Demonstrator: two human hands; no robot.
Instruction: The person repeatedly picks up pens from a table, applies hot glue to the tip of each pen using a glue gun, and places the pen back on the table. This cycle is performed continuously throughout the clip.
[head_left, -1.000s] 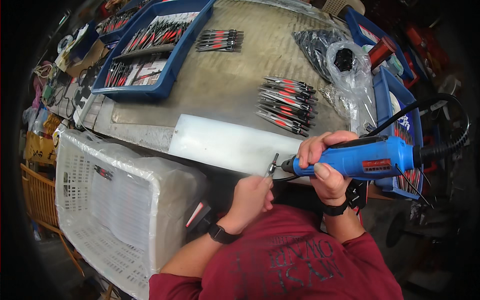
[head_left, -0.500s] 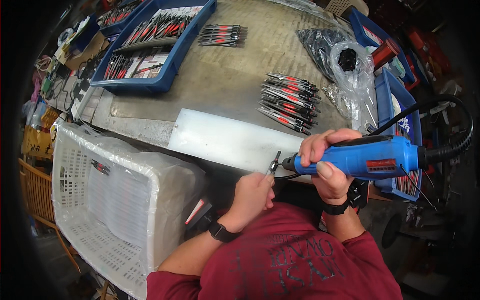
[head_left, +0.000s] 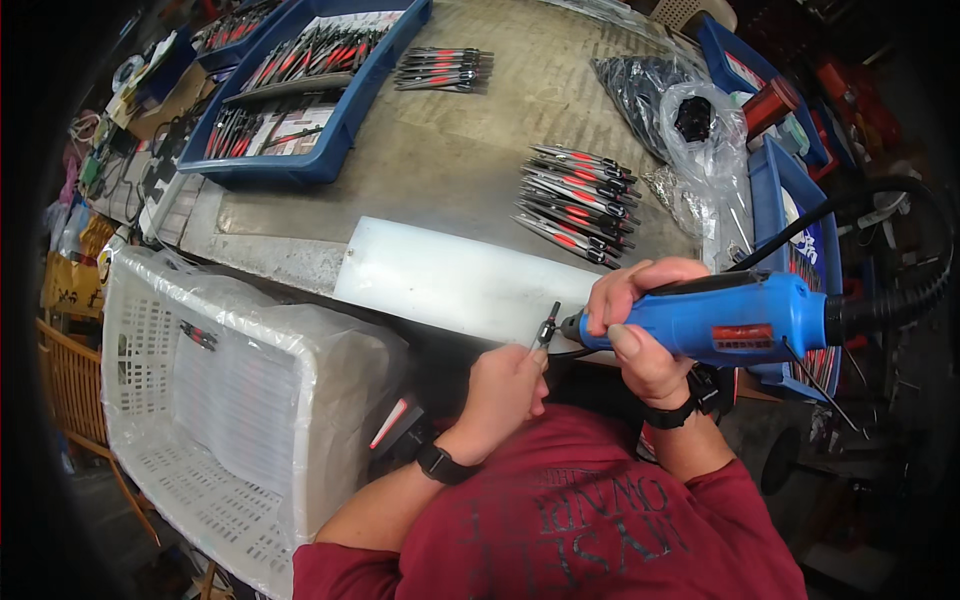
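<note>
My right hand (head_left: 645, 325) is wrapped round a blue corded electric screwdriver (head_left: 710, 318) held level, its nose pointing left. My left hand (head_left: 505, 385) grips a slim, grey-and-black pen-like tool (head_left: 550, 325) by its lower part. The black tip stands up above the fingers. The screwdriver's nose meets the side of this tool just above my left hand, in front of the white block (head_left: 450, 285). Any screw at that point is too small to make out. Beyond the block lies a row of similar grey, black and red tools (head_left: 580, 205).
To the left stands a white plastic crate (head_left: 300, 440) lined with clear film. A blue tray (head_left: 330, 165) full of such tools sits far left, near a second small row (head_left: 440, 68). Plastic bags (head_left: 695, 130) and a blue bin (head_left: 775, 165) are on the right.
The screwdriver and my right hand have shifted slightly left, with the nose closer against the slim tool. My left hand has stayed in place.
</note>
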